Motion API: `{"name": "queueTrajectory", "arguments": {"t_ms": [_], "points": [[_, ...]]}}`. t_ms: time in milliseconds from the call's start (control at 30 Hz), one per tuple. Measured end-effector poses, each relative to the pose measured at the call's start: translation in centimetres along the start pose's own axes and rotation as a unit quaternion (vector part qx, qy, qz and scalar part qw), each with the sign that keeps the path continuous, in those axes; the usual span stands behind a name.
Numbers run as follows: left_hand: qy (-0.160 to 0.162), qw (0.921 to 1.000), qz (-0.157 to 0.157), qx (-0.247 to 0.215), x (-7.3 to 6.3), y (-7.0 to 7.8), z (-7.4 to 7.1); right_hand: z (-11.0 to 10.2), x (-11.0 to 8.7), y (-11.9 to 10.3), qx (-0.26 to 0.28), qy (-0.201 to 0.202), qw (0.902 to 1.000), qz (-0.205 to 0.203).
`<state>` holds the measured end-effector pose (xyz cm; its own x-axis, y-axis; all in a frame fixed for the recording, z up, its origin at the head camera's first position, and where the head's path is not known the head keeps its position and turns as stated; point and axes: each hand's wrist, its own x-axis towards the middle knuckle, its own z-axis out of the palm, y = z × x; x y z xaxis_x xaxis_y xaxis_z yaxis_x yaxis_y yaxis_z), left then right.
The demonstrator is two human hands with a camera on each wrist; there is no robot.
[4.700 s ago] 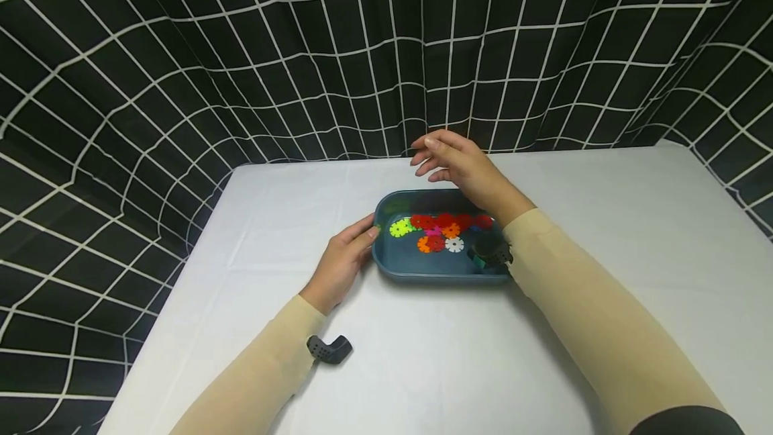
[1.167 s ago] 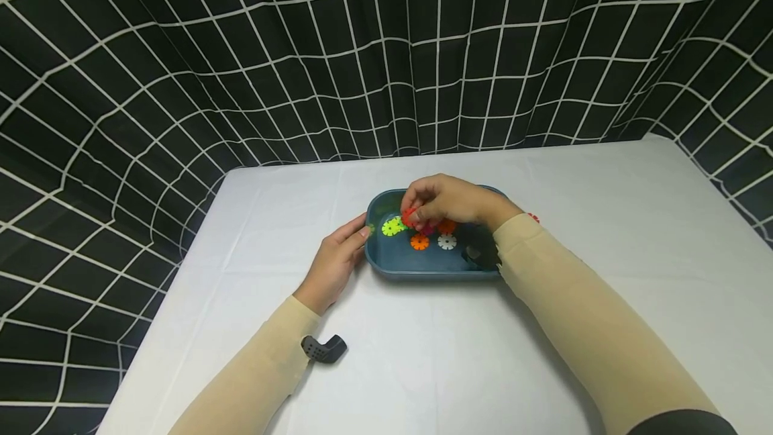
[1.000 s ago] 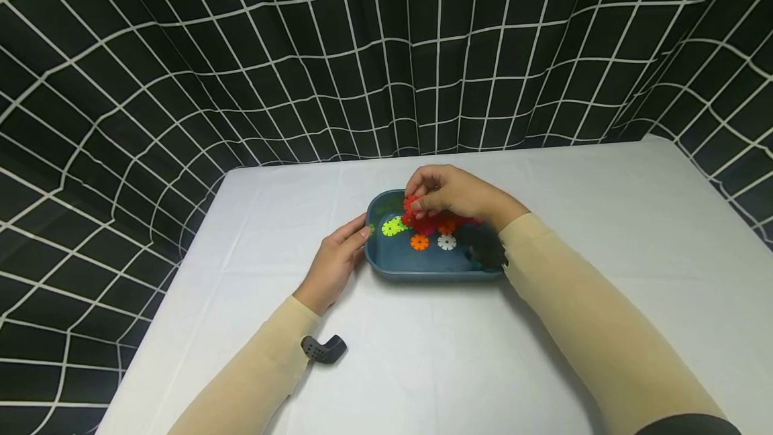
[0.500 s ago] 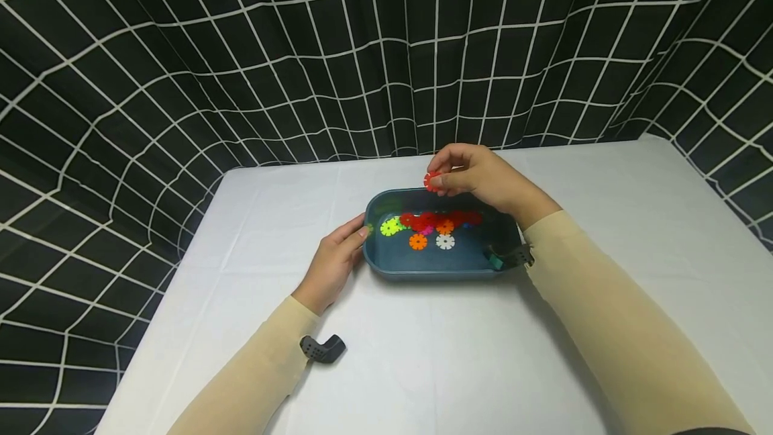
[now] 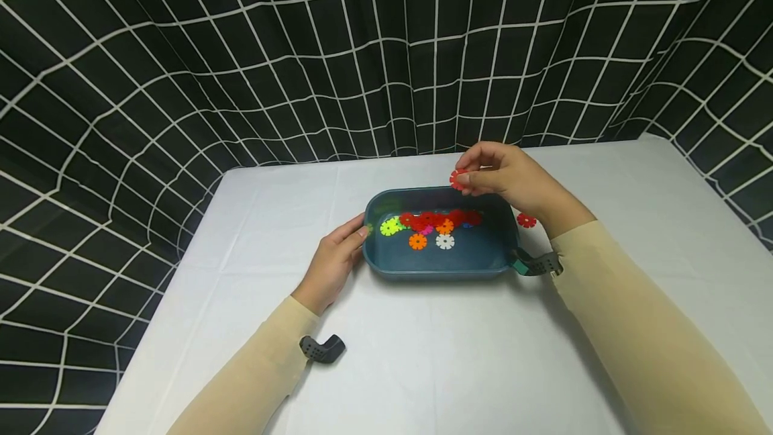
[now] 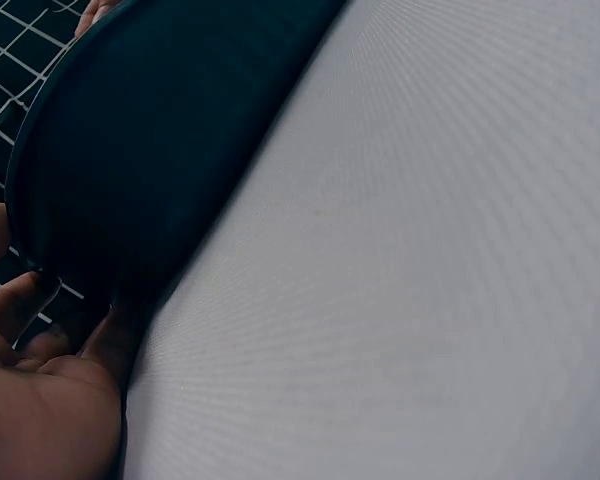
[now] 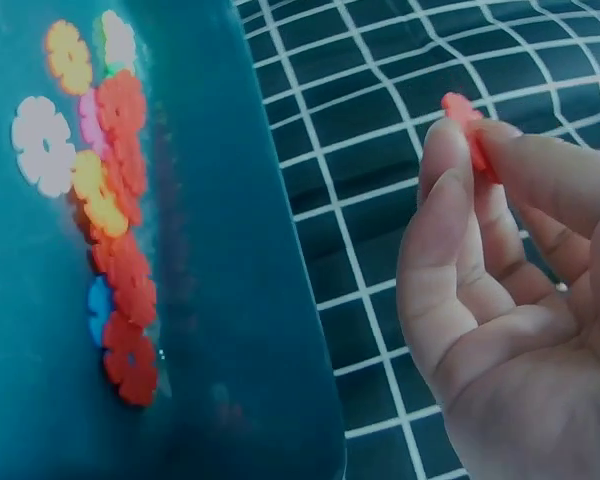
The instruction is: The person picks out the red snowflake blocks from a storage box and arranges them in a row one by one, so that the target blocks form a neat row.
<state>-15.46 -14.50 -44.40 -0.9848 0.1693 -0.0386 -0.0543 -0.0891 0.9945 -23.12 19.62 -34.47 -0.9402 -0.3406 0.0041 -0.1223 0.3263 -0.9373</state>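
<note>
My left hand (image 5: 335, 262) grips the left end of a dark blue-green tray (image 5: 443, 274), thumb at the rim and fingers outside it. In the left wrist view those fingers curl against the tray wall (image 6: 150, 130). My right hand (image 5: 510, 176) pinches a red notched snowflake disc (image 5: 457, 179) between thumb and fingers above the tray's far rim. Inside the tray lie several more discs, among them a white disc (image 5: 445, 242), an orange disc (image 5: 417, 241), a yellow-green disc (image 5: 390, 226) and overlapping red discs (image 7: 130, 365). A blue disc (image 7: 100, 310) is partly covered.
Another red disc (image 5: 527, 221) lies on the white-covered table (image 5: 386, 354), just right of the tray. A black curtain with white grid lines (image 5: 362, 52) hangs behind and at the sides. Each sleeve wears a dark wrist mount (image 5: 323, 349).
My right hand has lifted the red disc out of the tray and carried it up and right. The red disc on the table has come out from behind my sleeve. My left hand stays on the tray.
</note>
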Motion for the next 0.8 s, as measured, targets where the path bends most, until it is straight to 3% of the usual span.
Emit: {"name": "queueTrajectory", "arguments": {"t_ms": [500,800], "points": [[-0.004,1.0000,0.006,-0.006,0.0,0.1,0.1,-2.9,-2.9,3.2,-0.015,0.049,0.9983,0.028],[0.001,0.9999,0.001,-0.011,0.0,0.0,0.1,-4.7,-4.6,5.5,0.020,0.080,0.9959,0.035]]}}
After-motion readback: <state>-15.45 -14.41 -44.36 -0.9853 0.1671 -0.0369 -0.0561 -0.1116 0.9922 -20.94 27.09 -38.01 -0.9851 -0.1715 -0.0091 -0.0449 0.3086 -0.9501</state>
